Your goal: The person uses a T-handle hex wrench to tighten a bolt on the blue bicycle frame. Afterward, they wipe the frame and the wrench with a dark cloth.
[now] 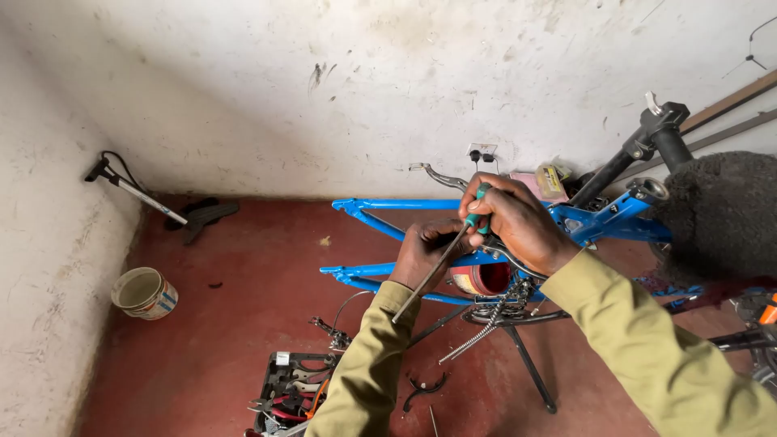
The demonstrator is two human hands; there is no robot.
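Observation:
A blue bicycle frame [380,205] is held up on a black stand [530,364] in the middle of the view. My right hand [518,222] grips the green handle of a screwdriver [441,263], whose long shaft slants down to the left. My left hand [425,251] rests on the blue frame tubes just beside the shaft, fingers curled against the frame. A coiled spring-like cable [477,328] hangs below the hands. Both arms wear olive sleeves.
A tool tray [287,392] with pliers lies on the red floor at the bottom. A paint bucket [144,293] stands at the left wall, a floor pump [133,190] leans in the corner. A dark fuzzy saddle cover [720,214] and black handlebar stem [647,142] are at right.

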